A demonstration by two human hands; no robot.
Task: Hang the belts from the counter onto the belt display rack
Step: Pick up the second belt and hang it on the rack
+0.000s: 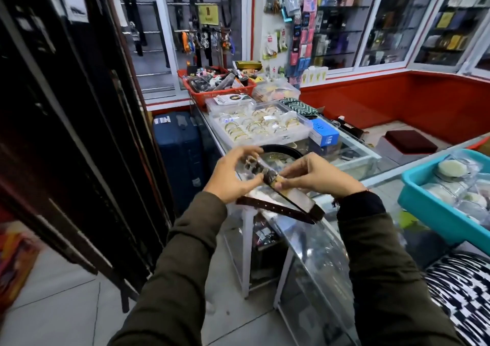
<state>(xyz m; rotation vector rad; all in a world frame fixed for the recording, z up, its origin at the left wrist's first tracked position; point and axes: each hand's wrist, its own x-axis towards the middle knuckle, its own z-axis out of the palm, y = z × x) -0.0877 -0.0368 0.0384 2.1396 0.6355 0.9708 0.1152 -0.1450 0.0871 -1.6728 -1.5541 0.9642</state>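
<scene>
A dark brown belt (278, 207) with punched holes is held over the corner of the glass counter (352, 157). Its strap loops up behind my hands and its free end doubles back below them. My left hand (233, 176) grips the buckle end. My right hand (315, 176) pinches the belt and a pale tag beside the buckle. The belt display rack (66, 133) fills the left side, with many dark belts hanging from it, blurred.
On the counter sit a clear box of gold bangles (257, 125), a red basket (220, 83), a blue box (324, 133) and a teal tray (440, 207). A blue suitcase (180, 154) stands on the floor between rack and counter. Glass cabinets line the back wall.
</scene>
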